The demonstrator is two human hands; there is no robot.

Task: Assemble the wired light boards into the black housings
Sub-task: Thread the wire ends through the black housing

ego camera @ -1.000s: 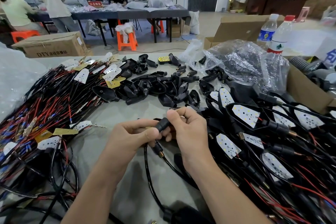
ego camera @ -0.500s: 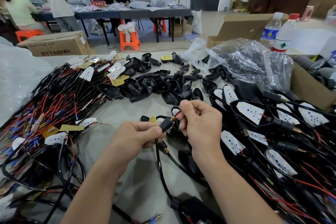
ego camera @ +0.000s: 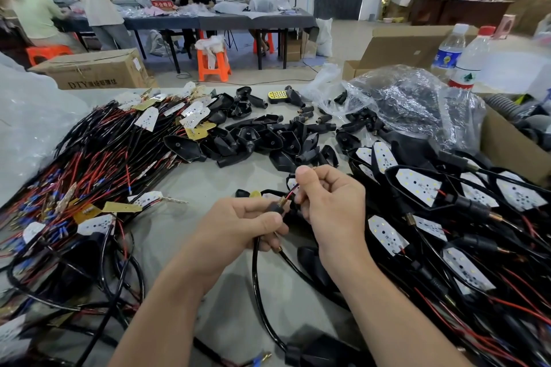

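Observation:
My left hand [ego camera: 238, 225] grips a black housing stem [ego camera: 275, 208] with a brass threaded tip, plus a black cable that loops down from the fist. My right hand [ego camera: 326, 202] pinches the thin red and black wires [ego camera: 289, 194] coming out of that brass tip. The light board on those wires lies mostly hidden behind my hands. Empty black housings [ego camera: 268, 140] are heaped in the middle of the table. A tangle of wired light boards [ego camera: 89, 176] covers the left. Assembled units [ego camera: 423, 188] with white boards are piled on the right.
A crinkled plastic bag [ego camera: 411, 104] and a cardboard box [ego camera: 507, 143] sit at the right, with two water bottles [ego camera: 465, 59] behind. Another assembled unit on its cable lies near the front edge [ego camera: 316, 351]. People work at a far table [ego camera: 220, 19].
My right hand has drawn the wires up and away from the stem, exposing the brass tip and more red wire. Both hands sit slightly higher over the table.

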